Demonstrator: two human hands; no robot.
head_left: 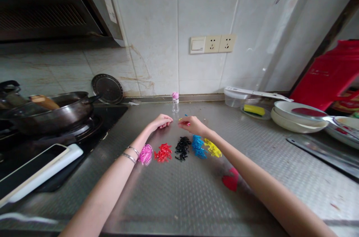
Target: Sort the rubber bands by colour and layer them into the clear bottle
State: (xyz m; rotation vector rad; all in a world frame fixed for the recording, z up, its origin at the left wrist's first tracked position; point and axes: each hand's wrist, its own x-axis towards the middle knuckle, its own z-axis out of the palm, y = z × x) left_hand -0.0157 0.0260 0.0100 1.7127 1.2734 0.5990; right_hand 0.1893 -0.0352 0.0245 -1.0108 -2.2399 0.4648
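Five small piles of plastic loops lie in a row on the steel counter (179, 199): pink (146, 154), red (163, 152), black (183, 148), blue (198, 145) and yellow (212, 148). Beyond them my left hand (160, 121) rests on the counter with fingers curled, nothing visible in it. My right hand (192, 124) is pinched on a few small coloured pieces, yellow and pink, close to my left fingertips. A small clear bottle with a pink cap (175, 102) stands just behind both hands. Two bracelets circle my left wrist.
A wok (53, 111) sits on the stove at left, a phone (36, 169) in front of it. White plates (297, 117), a sponge dish (254, 110), a clear box (238, 97) and a red board (328, 76) crowd the right. A red object (231, 180) lies under my right forearm.
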